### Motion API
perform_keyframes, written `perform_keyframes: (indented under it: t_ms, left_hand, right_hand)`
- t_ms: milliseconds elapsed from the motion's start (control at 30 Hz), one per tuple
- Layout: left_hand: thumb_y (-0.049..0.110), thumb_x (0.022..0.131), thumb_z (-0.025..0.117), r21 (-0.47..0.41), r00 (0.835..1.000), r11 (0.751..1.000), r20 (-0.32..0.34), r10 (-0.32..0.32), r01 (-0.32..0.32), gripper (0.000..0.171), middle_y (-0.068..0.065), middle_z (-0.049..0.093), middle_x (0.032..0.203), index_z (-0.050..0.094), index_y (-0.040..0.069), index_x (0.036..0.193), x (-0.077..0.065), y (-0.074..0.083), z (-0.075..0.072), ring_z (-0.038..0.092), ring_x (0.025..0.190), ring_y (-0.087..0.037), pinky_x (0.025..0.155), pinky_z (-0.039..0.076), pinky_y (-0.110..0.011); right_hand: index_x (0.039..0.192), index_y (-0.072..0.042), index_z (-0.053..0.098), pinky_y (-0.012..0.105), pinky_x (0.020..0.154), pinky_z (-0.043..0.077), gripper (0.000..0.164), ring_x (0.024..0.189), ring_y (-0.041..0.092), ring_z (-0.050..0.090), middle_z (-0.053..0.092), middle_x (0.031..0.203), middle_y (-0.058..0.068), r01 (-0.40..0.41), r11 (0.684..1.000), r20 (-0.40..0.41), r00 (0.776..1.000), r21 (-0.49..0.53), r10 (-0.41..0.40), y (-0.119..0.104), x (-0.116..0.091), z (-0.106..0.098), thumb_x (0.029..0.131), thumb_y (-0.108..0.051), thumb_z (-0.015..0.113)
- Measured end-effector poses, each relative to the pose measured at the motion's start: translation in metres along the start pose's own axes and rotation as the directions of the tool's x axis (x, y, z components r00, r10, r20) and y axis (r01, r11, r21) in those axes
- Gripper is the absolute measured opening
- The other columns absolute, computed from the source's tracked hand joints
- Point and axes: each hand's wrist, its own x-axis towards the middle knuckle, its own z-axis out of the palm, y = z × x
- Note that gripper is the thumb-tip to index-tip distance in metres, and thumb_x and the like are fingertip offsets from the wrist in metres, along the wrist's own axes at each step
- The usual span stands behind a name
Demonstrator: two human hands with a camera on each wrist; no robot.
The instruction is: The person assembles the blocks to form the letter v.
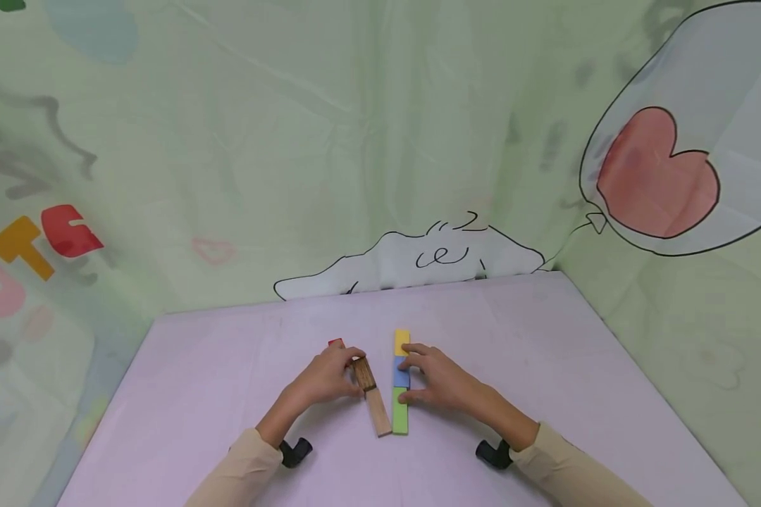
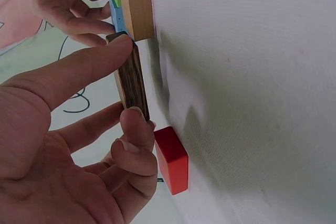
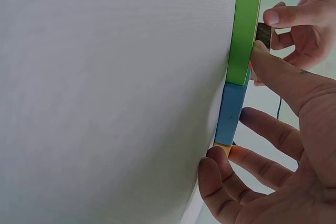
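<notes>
My left hand (image 1: 323, 377) pinches a dark brown wooden block (image 2: 135, 80) between thumb and fingers. This block meets the far end of a light wooden block (image 1: 378, 414), which slants toward me. A red block (image 2: 173, 161) lies just beyond the left fingertips, partly hidden in the head view. To the right runs a straight row of a green block (image 1: 400, 415), a blue block (image 3: 231, 114) and a yellow block (image 1: 402, 338). My right hand (image 1: 440, 380) holds this row from the side, thumb on the green, fingers bent at the blue and yellow. The light and green blocks' near ends come together.
A pale lilac cloth covers the table (image 1: 514, 338). Behind it hangs a light green curtain (image 1: 355, 141) printed with a balloon and letters. A black wrist mount (image 1: 296, 453) sits below the left wrist, and another wrist mount (image 1: 495, 454) below the right.
</notes>
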Motion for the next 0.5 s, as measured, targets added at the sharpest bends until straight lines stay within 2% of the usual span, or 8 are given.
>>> perform_keyframes:
  t_ms: [200, 333, 500]
  left_hand:
    - [0.015, 0.076, 0.093, 0.001, 1.0, 1.0, 0.015, -0.023, 0.023, 0.064, -0.013, 0.061, 0.114, 0.068, 0.007, 0.135, 0.0016, 0.0022, 0.0016, 0.06, 0.097, -0.022, 0.078, 0.049, -0.038]
    - [0.015, 0.078, 0.091, 0.016, 0.999, 0.999, 0.032, -0.039, 0.039, 0.058, -0.011, 0.059, 0.112, 0.07, 0.008, 0.132, 0.0036, 0.0038, 0.0028, 0.058, 0.091, -0.02, 0.075, 0.049, -0.034]
    - [0.014, 0.079, 0.09, 0.012, 0.998, 0.999, 0.04, -0.04, 0.04, 0.053, -0.012, 0.059, 0.111, 0.072, 0.008, 0.128, 0.0039, 0.0051, 0.0034, 0.057, 0.092, -0.021, 0.078, 0.05, -0.036]
  right_hand:
    - [0.122, -0.009, 0.075, 0.059, 0.12, 0.042, 0.05, 0.148, 0.047, 0.047, 0.05, 0.16, 0.021, 0.017, 1.0, -0.003, 1.0, 0.001, -0.017, 0.0018, -0.0005, 0.0009, 0.084, -0.035, 0.091]
    - [0.123, -0.009, 0.075, 0.059, 0.12, 0.043, 0.05, 0.148, 0.046, 0.047, 0.05, 0.16, 0.02, 0.021, 1.0, -0.004, 1.0, -0.003, -0.021, 0.003, -0.0012, 0.0012, 0.084, -0.036, 0.09]
    - [0.123, -0.008, 0.075, 0.059, 0.119, 0.043, 0.051, 0.147, 0.047, 0.048, 0.051, 0.159, 0.021, 0.031, 1.0, -0.006, 0.999, -0.005, -0.031, 0.0036, -0.0017, 0.0007, 0.084, -0.036, 0.09]
